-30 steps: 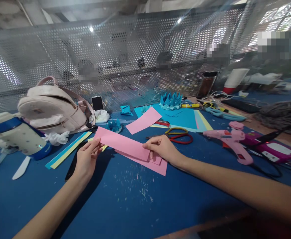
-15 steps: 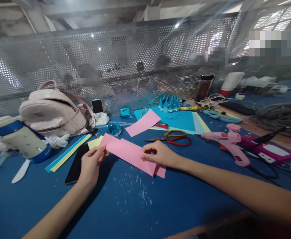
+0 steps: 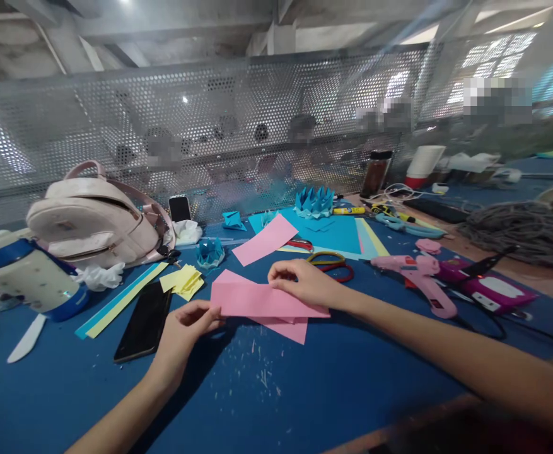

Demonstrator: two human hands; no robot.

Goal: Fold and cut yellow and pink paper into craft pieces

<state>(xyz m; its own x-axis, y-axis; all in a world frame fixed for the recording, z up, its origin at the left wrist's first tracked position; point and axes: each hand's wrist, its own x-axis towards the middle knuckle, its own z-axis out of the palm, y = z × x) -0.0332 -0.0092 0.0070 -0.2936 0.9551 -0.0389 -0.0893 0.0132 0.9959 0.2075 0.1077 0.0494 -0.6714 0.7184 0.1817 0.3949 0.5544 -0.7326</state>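
Observation:
A pink paper strip lies level in front of me, over other pink strips that stick out at an angle beneath it. My left hand pinches its lower left corner between thumb and fingers. Curled over the strip's upper edge on the right, my right hand has its thumb and fingertips closed on the paper. Scissors with red and yellow handles are partly hidden behind that hand. Farther back, a separate pink strip rests across blue sheets.
Left of my hands are a black phone, small yellow papers, a tumbler and a backpack. Folded blue paper pieces stand at the back. A pink glue gun and its cord lie to the right.
The top pink strip has turned from slanting down rightward to nearly level, its left end lowered by my left hand. The yellow papers show more fully.

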